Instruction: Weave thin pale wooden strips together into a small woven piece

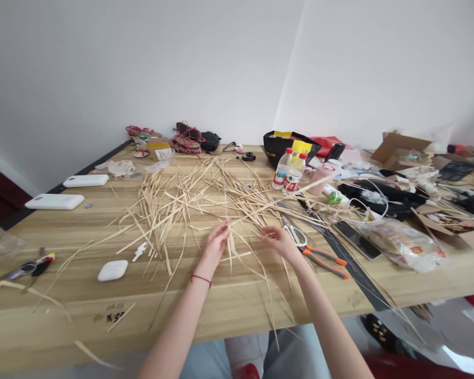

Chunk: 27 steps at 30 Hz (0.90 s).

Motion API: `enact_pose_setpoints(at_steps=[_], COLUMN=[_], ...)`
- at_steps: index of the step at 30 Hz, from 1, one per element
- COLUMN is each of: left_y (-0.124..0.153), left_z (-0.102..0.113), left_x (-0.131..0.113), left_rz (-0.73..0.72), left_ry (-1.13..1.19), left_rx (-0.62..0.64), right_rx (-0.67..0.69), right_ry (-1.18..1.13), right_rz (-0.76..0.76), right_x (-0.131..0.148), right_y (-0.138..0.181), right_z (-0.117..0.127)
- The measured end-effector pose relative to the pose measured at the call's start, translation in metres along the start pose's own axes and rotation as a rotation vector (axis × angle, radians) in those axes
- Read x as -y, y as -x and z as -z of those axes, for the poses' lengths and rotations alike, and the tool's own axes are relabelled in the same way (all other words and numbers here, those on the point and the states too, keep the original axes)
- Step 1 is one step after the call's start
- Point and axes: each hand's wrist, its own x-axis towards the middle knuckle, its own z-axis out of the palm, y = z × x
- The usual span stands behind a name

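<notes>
My left hand, with a red cord on its wrist, is pinched on a small bunch of pale flat straw strips. The strips fan out from its fingertips, several trailing toward the table's front edge. To the right, my right hand has its fingertips drawn together at a thin straw strip; the exact grip is small and partly hidden. Beyond both hands spreads a loose tangle of straw strips. White-handled scissors and orange-handled pliers lie close beside my right hand.
Two water bottles stand behind the straw, near a black and yellow bag. A phone and a plastic-wrapped package lie right. A white earbud case, keys and white power banks lie left.
</notes>
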Motion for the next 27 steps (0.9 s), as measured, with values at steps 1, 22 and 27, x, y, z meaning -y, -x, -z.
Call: enact_pose_setpoints(at_steps=[1, 22, 27], left_y=[-0.001, 0.001, -0.001], left_z=[0.002, 0.011, 0.013], left_x=[-0.003, -0.027, -0.024], left_rz=[-0.003, 0.058, 0.084], left_ry=[0.043, 0.176, 0.161], left_rx=[0.005, 0.056, 0.057], right_rx=[0.086, 0.593, 0.544], right_ry=[0.079, 1.269, 1.151], right_rz=[0.040, 0.630, 0.556], right_x=[0.001, -0.019, -0.003], right_y=[0.010, -0.063, -0.084], right_z=[-0.003, -0.028, -0.031])
